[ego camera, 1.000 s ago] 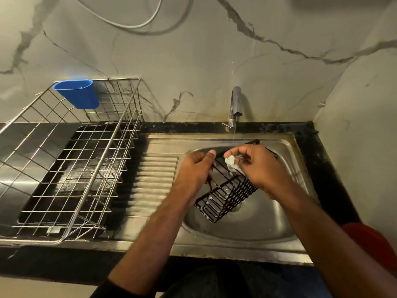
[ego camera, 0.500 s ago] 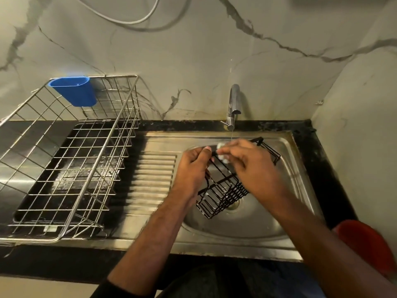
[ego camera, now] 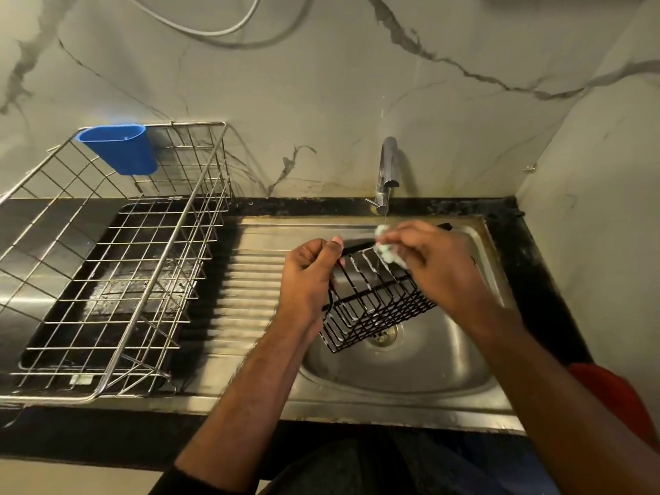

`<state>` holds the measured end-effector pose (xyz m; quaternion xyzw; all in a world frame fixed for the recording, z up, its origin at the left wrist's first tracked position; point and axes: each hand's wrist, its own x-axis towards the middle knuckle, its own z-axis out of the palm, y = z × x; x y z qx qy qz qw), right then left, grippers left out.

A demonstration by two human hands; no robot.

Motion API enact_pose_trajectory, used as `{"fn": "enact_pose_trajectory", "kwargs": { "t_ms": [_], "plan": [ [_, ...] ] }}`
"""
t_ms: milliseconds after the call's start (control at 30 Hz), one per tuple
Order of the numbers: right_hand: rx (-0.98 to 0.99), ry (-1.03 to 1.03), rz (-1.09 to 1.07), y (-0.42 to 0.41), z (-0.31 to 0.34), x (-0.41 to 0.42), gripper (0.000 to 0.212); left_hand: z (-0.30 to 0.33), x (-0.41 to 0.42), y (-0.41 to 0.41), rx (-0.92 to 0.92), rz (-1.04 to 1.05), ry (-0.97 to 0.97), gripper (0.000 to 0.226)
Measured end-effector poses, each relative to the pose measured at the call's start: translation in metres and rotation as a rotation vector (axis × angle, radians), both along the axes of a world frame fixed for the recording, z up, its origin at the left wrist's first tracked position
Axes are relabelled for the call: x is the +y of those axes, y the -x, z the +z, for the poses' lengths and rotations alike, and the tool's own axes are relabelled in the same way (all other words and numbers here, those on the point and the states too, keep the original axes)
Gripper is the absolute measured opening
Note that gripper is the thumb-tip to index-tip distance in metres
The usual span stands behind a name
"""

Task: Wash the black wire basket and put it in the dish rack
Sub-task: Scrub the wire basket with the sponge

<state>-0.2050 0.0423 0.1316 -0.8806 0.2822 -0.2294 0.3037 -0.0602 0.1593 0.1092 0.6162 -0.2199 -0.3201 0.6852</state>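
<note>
The black wire basket [ego camera: 371,309] hangs tilted over the steel sink bowl [ego camera: 421,362], its open side up. My left hand [ego camera: 309,280] grips its left rim. My right hand [ego camera: 439,269] pinches a small pale scrubbing pad [ego camera: 387,250] against the basket's upper rim, under a thin stream of water from the tap [ego camera: 387,173]. The right end of the basket is hidden behind my right hand. The steel wire dish rack [ego camera: 118,266] stands on the counter to the left of the sink.
A blue plastic cup holder [ego camera: 119,148] hangs on the rack's back rim. The ribbed drainboard [ego camera: 246,291] lies between rack and bowl. A red object [ego camera: 614,394] shows at the lower right, past the counter edge. Marble walls close the back and right.
My right hand with the pad has slid along the basket's rim up toward the tap. The basket has turned slightly in my left hand, and the view has shifted a little.
</note>
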Motion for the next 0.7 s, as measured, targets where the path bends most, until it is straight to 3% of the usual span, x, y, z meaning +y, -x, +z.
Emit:
{"fn": "enact_pose_trajectory", "kwargs": {
  "t_ms": [100, 167, 467, 700],
  "plan": [
    [0.028, -0.046, 0.245, -0.012, 0.012, 0.036, 0.039, -0.003, -0.004, 0.001, 0.074, 0.025, 0.046, 0.031],
    [0.072, -0.011, 0.283, -0.009, 0.011, 0.035, 0.042, -0.006, -0.004, -0.003, 0.120, 0.057, 0.064, 0.032],
    [0.002, 0.153, -0.129, 0.025, -0.010, -0.034, 0.039, -0.013, 0.001, -0.014, 0.176, 0.157, 0.103, 0.038],
    [0.053, 0.188, 0.317, 0.004, -0.003, 0.029, 0.048, -0.007, -0.004, -0.007, 0.308, 0.186, 0.122, 0.041]
  ]
}}
